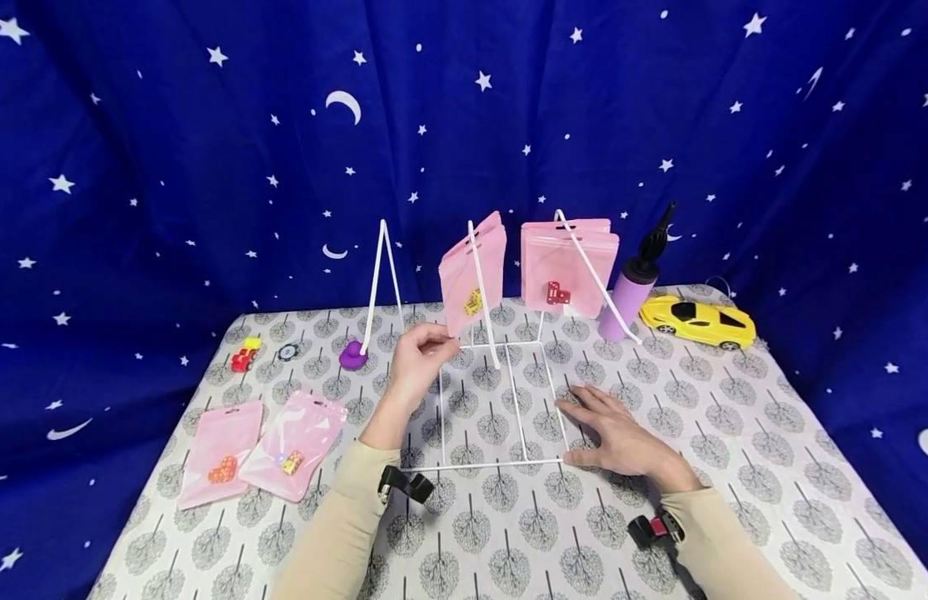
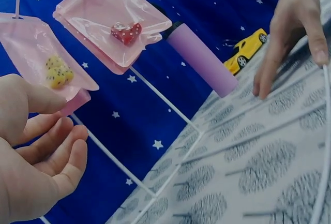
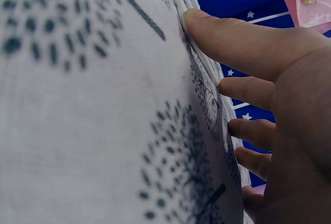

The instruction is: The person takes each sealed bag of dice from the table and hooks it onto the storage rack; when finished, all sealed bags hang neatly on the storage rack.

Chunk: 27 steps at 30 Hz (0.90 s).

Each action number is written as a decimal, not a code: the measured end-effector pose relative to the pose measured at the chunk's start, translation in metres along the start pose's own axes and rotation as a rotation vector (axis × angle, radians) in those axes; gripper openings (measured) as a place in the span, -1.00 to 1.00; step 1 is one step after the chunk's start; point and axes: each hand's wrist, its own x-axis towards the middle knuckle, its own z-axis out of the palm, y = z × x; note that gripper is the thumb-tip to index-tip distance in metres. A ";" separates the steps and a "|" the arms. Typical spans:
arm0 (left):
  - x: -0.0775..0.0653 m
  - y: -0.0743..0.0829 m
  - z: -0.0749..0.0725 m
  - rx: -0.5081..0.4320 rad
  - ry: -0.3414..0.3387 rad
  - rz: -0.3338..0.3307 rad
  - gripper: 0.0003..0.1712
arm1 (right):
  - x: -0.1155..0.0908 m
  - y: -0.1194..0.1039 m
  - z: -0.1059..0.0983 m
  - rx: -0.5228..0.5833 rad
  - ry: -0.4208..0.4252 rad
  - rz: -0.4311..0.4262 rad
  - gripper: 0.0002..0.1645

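A white wire rack (image 1: 482, 465) with three upright arms stands on the table. Two pink zip bags with yellow dice (image 1: 464, 275) hang on its middle arm, one behind the other. My left hand (image 1: 421, 367) pinches their lower edge between thumb and fingers; how many bags it grips is hard to tell. On the right arm hang more pink zip bags (image 1: 539, 258), the front one with red dice (image 1: 557, 293). My right hand (image 1: 617, 433) lies with fingers spread at the rack's right front corner, its thumb touching the wire (image 3: 209, 71).
At left lie two pink bags with orange dice (image 1: 222, 470) and yellow dice (image 1: 292, 462), a red and yellow toy (image 1: 245, 355) and a dark round chip (image 1: 288, 352). A purple duck (image 1: 352, 356) sits by the left arm. Right are a purple pump (image 1: 627, 302) and yellow car (image 1: 698, 322).
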 end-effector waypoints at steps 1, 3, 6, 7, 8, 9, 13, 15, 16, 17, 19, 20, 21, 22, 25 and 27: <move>-0.002 -0.001 -0.003 0.021 -0.006 0.005 -0.75 | 0.000 0.000 0.000 -0.002 -0.001 -0.002 0.04; -0.007 -0.003 -0.009 0.081 -0.014 0.024 -0.75 | 0.001 0.000 0.000 -0.006 -0.003 -0.001 0.04; -0.013 -0.003 -0.019 0.160 -0.019 0.056 -0.77 | 0.001 -0.001 -0.001 -0.003 -0.008 0.003 0.05; -0.015 -0.003 -0.023 0.181 -0.020 0.075 -0.77 | 0.001 -0.001 -0.001 -0.003 -0.010 0.004 0.05; -0.016 -0.003 -0.027 0.200 -0.019 0.097 -0.78 | 0.001 -0.001 -0.001 -0.002 -0.010 0.004 0.05; -0.017 -0.003 -0.031 0.209 -0.021 0.115 -0.78 | 0.001 -0.001 -0.001 -0.003 -0.009 0.004 0.05; -0.022 -0.002 -0.046 0.261 -0.017 0.147 -0.77 | 0.000 0.000 0.000 -0.002 0.002 0.001 0.04; -0.026 -0.001 -0.055 0.283 -0.013 0.126 -0.77 | -0.001 0.001 0.001 -0.004 0.005 -0.002 0.04; -0.029 -0.001 -0.059 0.292 -0.010 0.111 -0.77 | -0.001 0.001 0.001 -0.003 0.005 -0.004 0.04; -0.031 0.000 -0.063 0.295 -0.010 0.097 -0.77 | -0.001 0.001 0.002 -0.004 0.004 -0.004 0.04; -0.036 0.000 -0.071 0.295 -0.012 0.072 -0.76 | -0.001 0.001 0.002 -0.006 0.002 -0.007 0.05; -0.038 -0.001 -0.075 0.298 -0.009 0.062 -0.76 | -0.001 0.001 0.002 -0.006 0.000 -0.008 0.05; -0.041 -0.001 -0.079 0.300 -0.007 0.054 -0.75 | -0.001 0.001 0.002 -0.007 -0.001 -0.008 0.05; -0.043 -0.001 -0.083 0.302 -0.006 0.051 -0.74 | -0.001 0.001 0.002 -0.007 -0.002 -0.007 0.05; -0.051 -0.004 -0.094 0.330 0.002 0.044 -0.71 | 0.000 0.000 0.001 -0.004 -0.004 -0.003 0.05; -0.056 -0.005 -0.102 0.349 0.013 0.039 -0.70 | 0.000 -0.001 0.000 -0.003 -0.004 -0.001 0.05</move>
